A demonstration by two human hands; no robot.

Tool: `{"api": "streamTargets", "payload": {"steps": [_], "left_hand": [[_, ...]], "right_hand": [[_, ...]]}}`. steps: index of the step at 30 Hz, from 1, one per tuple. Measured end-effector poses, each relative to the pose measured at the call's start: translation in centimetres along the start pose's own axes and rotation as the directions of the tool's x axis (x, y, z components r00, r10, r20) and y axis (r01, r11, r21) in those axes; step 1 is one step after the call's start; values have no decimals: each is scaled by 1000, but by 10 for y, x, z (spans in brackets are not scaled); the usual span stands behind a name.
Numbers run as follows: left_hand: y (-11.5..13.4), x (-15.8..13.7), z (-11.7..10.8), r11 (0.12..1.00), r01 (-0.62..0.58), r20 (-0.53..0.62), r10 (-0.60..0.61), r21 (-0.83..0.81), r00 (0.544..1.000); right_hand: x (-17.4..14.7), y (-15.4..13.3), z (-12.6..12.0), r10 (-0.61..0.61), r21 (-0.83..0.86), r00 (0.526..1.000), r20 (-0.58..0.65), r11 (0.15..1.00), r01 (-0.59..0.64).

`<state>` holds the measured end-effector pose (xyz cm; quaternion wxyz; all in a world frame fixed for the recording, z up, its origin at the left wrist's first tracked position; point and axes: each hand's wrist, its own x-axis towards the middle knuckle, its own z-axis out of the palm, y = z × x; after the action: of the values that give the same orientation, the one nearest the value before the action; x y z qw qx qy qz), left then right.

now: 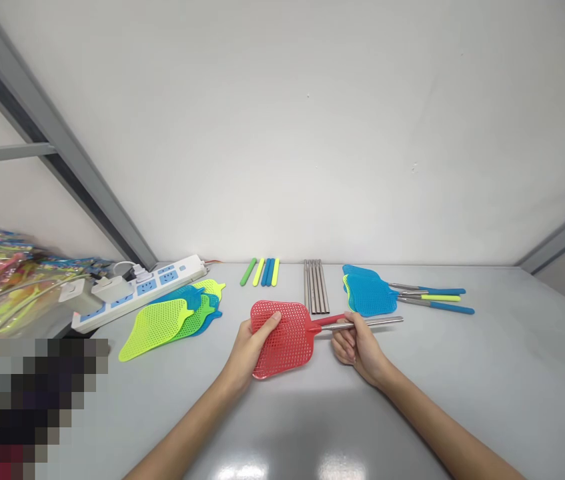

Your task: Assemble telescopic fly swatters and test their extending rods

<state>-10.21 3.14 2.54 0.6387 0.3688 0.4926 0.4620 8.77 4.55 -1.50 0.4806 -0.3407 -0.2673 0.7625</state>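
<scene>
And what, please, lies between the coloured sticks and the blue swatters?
In the head view, a row of metal tubes lies between the coloured sticks and the blue swatters.

Over there, the left hand [246,352] grips a red head [285,341], the right hand [362,347] the rod [383,321] meeting it. Bare rods [317,287] lie beyond, swatters [375,295] off to the right, loose heads [158,325] beside a power strip [147,287].

The single head-worn camera looks forward and down from above the near side of the surface [462,380], facing the wall [312,140] behind it, with the hands [362,347] close, below mid-view.
</scene>
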Motion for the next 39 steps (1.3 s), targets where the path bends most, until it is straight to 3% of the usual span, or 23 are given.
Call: {"api": "streamTargets", "payload": {"steps": [24, 28, 34, 39], "left_hand": [[-3, 3, -4, 999, 12, -6, -12, -36, 1000], [0, 3, -5, 1000, 11, 8, -11, -19, 1000], [6, 1, -7, 1000, 1, 41, -2, 28, 999], [6, 2, -10, 998, -25, 57, 21, 65, 998]], "right_hand": [[0, 0, -4, 12, -63, 993, 114, 998, -4], [-2, -7, -9, 70, -129, 974, 216, 991, -42], [-6, -15, -11, 141, -227, 964, 225, 970, -89], [-8, -22, -8, 311, -320, 915, 256, 921, -224]]}}
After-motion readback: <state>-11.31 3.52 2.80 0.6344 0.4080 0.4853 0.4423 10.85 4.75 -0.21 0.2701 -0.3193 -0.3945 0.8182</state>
